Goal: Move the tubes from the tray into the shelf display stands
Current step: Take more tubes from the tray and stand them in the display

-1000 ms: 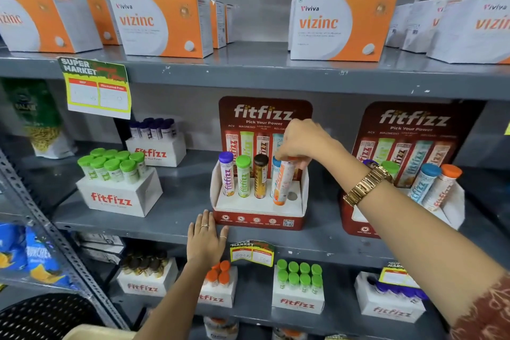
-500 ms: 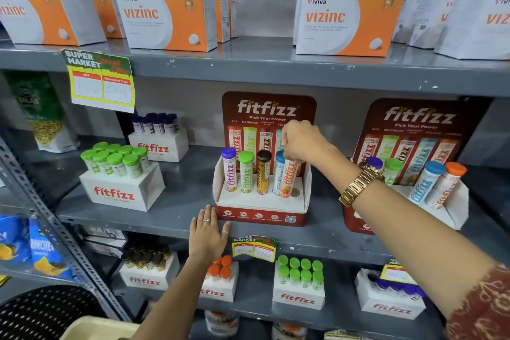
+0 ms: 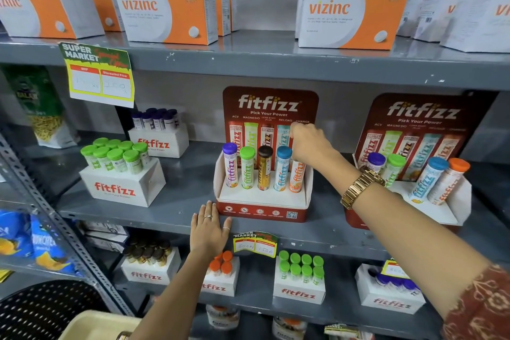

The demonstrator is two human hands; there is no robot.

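On the middle shelf stands a red fitfizz display stand point(image 3: 262, 214). It holds a purple-capped tube point(image 3: 230, 167), a green-capped one point(image 3: 247, 170), a brown one point(image 3: 265, 170), a blue-capped one point(image 3: 282, 171) and an orange tube point(image 3: 296, 176) in the rightmost slot. My right hand point(image 3: 310, 143) is closed over the top of the orange tube, hiding its cap. Flat on the shelf edge, just left of the stand's front, rests my left hand point(image 3: 209, 229) with its fingers spread. A second stand point(image 3: 452, 210) at the right holds several tubes.
White fitfizz boxes with green-capped tubes point(image 3: 118, 174) and purple-capped tubes point(image 3: 158, 132) sit left of the stand. Orange vizinc cartons point(image 3: 168, 8) line the top shelf. More fitfizz boxes point(image 3: 299, 279) fill the lower shelf. A cream tray corner point(image 3: 96, 326) shows at the bottom left.
My right hand has pushed the orange tube from a tilt down into the rightmost slot, where it stands nearly upright. My left hand has stayed on the shelf edge.
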